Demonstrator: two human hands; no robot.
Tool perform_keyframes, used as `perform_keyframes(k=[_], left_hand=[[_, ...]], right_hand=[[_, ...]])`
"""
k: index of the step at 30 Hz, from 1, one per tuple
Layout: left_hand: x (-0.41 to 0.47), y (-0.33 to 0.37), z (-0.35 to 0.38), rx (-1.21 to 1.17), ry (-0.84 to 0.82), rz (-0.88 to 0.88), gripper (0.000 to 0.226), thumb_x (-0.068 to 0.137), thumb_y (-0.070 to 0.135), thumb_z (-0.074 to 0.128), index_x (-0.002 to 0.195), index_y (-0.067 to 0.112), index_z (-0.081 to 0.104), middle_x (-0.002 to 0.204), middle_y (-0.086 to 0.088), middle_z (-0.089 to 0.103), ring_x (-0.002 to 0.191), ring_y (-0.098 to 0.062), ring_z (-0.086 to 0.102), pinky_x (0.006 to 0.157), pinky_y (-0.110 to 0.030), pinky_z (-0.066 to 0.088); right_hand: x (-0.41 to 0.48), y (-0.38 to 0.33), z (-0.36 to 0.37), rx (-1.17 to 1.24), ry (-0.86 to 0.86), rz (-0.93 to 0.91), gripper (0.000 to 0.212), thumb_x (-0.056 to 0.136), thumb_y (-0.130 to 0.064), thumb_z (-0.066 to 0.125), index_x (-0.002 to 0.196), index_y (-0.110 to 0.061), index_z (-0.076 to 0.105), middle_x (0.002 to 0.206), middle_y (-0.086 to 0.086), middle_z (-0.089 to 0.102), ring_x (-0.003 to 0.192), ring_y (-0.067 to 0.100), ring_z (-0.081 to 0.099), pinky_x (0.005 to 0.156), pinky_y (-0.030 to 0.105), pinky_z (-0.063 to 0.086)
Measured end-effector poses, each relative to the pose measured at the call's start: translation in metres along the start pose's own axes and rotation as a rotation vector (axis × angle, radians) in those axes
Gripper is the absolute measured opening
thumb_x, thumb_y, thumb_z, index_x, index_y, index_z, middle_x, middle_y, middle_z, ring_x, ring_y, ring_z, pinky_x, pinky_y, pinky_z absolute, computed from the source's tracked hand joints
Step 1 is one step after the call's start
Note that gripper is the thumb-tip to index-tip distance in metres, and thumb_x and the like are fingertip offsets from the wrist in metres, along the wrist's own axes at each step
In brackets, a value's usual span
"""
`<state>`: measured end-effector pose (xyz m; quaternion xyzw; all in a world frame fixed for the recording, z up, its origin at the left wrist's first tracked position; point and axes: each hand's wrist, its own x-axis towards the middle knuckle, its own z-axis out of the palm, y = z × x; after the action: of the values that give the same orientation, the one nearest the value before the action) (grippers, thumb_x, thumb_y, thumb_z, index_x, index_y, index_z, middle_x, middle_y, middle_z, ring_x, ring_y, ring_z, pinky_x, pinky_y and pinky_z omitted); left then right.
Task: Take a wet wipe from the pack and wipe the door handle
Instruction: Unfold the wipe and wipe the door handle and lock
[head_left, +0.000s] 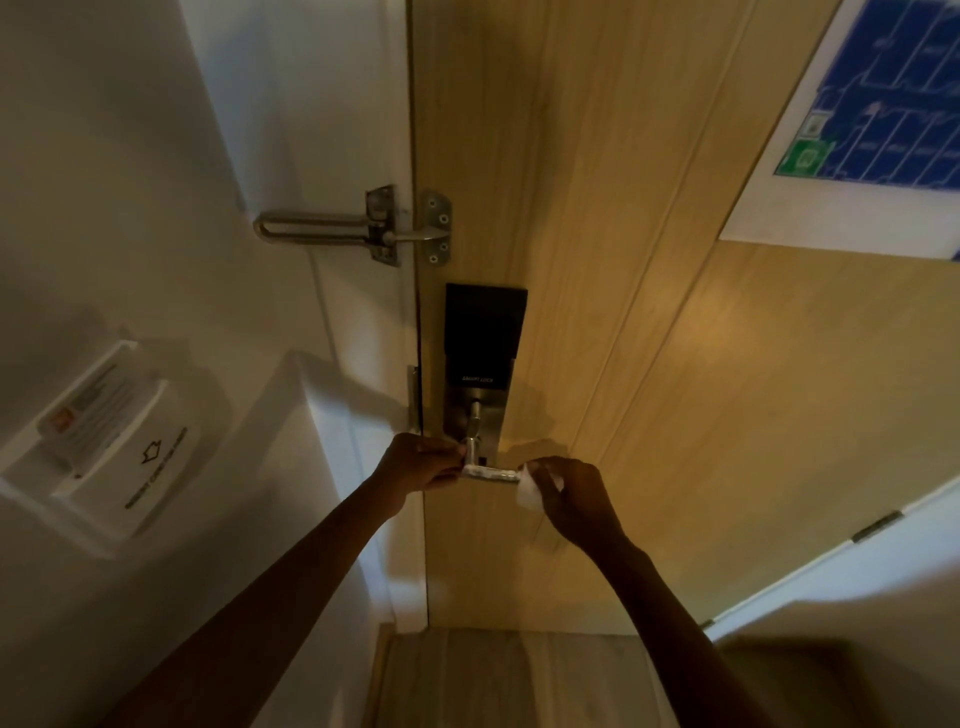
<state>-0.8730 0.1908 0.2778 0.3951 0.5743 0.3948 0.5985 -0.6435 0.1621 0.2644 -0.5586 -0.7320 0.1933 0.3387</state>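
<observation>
Since the door handle (492, 473) runs level from left to right across the door (675, 364), just below the dark lock plate (485, 332), it lies straight ahead between the two hands, with both arms stretched forward and up to it. The left hand (423, 464) closes its fingers round the pivot end, by the door's edge. The right hand (569, 496), wrist bent, pinches a bunched white wet wipe (529, 491) that touches the lever's free end. That hand is the one placed to wipe, and the stroke would likely run along the lever's length, leftward toward the pivot. No pack shows in view.
</observation>
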Motion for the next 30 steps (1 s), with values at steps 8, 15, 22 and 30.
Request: perform_keyframes(k=[8, 15, 22, 30], left_hand=[[0.004, 0.001, -0.004, 0.002, -0.041, 0.0, 0.026, 0.079, 0.01, 0.073, 0.102, -0.001, 0.069, 0.095, -0.016, 0.073, 0.085, -0.025, 0.072, 0.073, -0.031, 0.06], [0.003, 0.0, -0.005, 0.008, -0.049, -0.004, 0.027, 0.079, 0.01, 0.072, 0.103, 0.0, 0.069, 0.097, -0.017, 0.073, 0.088, -0.026, 0.072, 0.075, -0.033, 0.06], [0.004, 0.002, -0.005, 0.012, -0.028, -0.016, 0.022, 0.078, 0.009, 0.073, 0.099, 0.001, 0.07, 0.093, -0.015, 0.073, 0.081, -0.023, 0.072, 0.072, -0.031, 0.06], [0.006, 0.003, -0.001, -0.02, 0.0, -0.026, 0.015, 0.078, 0.004, 0.074, 0.091, -0.001, 0.071, 0.085, -0.016, 0.071, 0.062, -0.014, 0.071, 0.063, -0.025, 0.059]], right_hand=[[0.005, 0.002, -0.001, -0.052, -0.021, -0.008, 0.024, 0.096, -0.02, 0.052, 0.092, -0.009, 0.073, 0.086, 0.008, 0.073, 0.073, 0.01, 0.062, 0.064, 0.003, 0.037], [-0.011, 0.004, 0.001, 0.009, 0.153, -0.013, 0.033, 0.094, -0.035, 0.048, 0.095, -0.016, 0.074, 0.086, -0.004, 0.072, 0.074, 0.005, 0.062, 0.068, 0.005, 0.04], [-0.004, -0.006, 0.015, -0.04, 0.097, -0.022, 0.026, 0.095, -0.028, 0.051, 0.094, -0.014, 0.073, 0.085, 0.0, 0.072, 0.071, 0.0, 0.056, 0.067, 0.001, 0.036], [0.001, 0.003, 0.002, 0.01, 0.066, -0.029, 0.022, 0.094, -0.021, 0.054, 0.09, -0.015, 0.075, 0.082, -0.002, 0.072, 0.072, 0.008, 0.064, 0.065, 0.005, 0.041]])
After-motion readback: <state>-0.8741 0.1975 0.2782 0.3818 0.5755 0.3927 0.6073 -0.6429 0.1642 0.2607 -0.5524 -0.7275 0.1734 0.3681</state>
